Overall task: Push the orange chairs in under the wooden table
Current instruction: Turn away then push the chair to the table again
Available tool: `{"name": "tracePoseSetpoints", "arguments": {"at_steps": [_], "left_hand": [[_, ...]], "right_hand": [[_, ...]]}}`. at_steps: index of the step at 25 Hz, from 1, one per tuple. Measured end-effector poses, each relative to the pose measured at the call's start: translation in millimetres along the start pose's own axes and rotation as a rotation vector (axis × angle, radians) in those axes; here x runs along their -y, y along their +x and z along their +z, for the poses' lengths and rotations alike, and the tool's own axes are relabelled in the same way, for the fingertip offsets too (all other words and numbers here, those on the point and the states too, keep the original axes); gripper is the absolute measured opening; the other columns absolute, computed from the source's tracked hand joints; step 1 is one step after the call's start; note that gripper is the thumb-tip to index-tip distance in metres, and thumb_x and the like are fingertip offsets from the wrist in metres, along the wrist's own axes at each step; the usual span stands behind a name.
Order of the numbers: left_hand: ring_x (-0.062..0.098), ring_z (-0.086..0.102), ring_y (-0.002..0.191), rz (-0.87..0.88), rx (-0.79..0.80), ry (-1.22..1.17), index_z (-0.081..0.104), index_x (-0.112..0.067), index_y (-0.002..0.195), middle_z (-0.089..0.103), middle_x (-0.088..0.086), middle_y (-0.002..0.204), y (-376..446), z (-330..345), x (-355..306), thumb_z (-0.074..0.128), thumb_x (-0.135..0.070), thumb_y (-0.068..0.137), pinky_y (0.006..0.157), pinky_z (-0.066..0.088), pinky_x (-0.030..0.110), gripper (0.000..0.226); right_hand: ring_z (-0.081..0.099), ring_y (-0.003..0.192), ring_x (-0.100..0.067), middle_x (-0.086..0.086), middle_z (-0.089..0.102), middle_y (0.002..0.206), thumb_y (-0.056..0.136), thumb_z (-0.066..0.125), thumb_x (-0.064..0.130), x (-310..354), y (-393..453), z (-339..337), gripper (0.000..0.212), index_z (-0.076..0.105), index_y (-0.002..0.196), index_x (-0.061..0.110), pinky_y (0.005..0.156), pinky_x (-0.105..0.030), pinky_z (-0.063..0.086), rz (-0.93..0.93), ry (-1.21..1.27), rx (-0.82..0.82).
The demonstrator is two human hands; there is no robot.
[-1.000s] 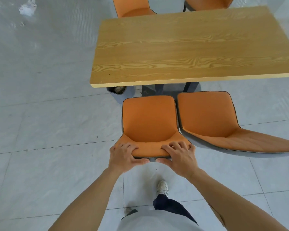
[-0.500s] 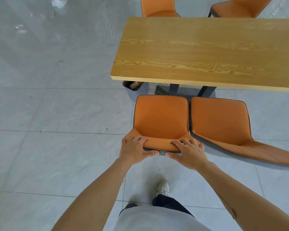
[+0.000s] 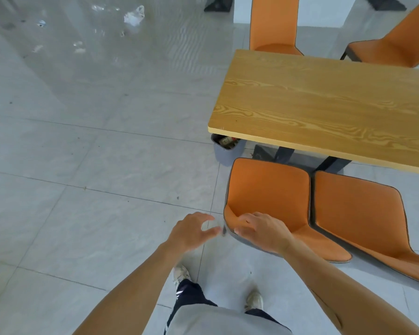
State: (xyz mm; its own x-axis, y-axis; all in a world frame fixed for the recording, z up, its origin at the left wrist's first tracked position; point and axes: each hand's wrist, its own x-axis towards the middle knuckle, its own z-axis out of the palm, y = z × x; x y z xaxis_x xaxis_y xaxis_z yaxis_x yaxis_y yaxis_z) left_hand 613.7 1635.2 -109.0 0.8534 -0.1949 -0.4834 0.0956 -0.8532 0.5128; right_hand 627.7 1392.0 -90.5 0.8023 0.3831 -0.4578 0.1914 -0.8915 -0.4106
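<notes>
Two orange chairs stand side by side at the near edge of the wooden table. The left chair has its seat front close to the table edge. The right chair sits beside it, touching or nearly so. My right hand rests on the top left corner of the left chair's backrest, fingers loosely spread. My left hand hovers off the chair to its left, fingers apart and holding nothing. Two more orange chairs stand on the table's far side.
A small grey bin with rubbish sits on the floor under the table's near left corner. Dark table legs show beneath the top. Grey tiled floor stretches to the left, with scraps of litter far back. My feet are below.
My left hand has come off the chair's backrest and now hangs open to its left. The right hand has loosened its grip. My view has swung left, so table and chairs sit further right.
</notes>
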Motion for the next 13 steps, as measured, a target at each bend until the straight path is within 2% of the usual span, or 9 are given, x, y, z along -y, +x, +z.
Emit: {"name": "tracePoseSetpoints", "arguments": {"at_steps": [8,11,13], "left_hand": [[0.006,0.047,0.125,-0.122,-0.204,-0.150,0.054,-0.039,0.128,0.052,-0.017,0.137,-15.2,-136.8,150.6,0.047,-0.077,0.081,0.104,0.040,0.038,0.061],[0.005,0.048,0.123,-0.130,-0.271,-0.243,0.055,-0.037,0.129,0.052,-0.017,0.135,-9.7,-177.8,182.5,0.050,-0.077,0.079,0.102,0.041,0.032,0.065],[0.004,0.047,0.125,-0.121,-0.300,-0.269,0.055,-0.038,0.129,0.052,-0.018,0.135,-1.7,-205.0,196.8,0.048,-0.080,0.077,0.104,0.041,0.035,0.067]], "right_hand": [[0.056,0.116,-0.013,0.009,0.058,0.131,0.091,0.035,0.066,143.2,121.1,-33.2,0.054,0.048,0.133,0.035,0.092,-0.038,0.050,-0.112,-0.005,-0.117],[0.055,0.116,-0.010,0.010,0.059,0.129,0.091,0.038,0.065,186.7,159.0,-47.6,0.052,0.050,0.132,0.035,0.094,-0.036,0.049,-0.167,0.063,-0.141],[0.055,0.116,-0.009,0.009,0.060,0.128,0.091,0.040,0.063,208.9,186.9,-59.1,0.051,0.051,0.131,0.034,0.097,-0.035,0.048,-0.196,0.094,-0.134]]}}
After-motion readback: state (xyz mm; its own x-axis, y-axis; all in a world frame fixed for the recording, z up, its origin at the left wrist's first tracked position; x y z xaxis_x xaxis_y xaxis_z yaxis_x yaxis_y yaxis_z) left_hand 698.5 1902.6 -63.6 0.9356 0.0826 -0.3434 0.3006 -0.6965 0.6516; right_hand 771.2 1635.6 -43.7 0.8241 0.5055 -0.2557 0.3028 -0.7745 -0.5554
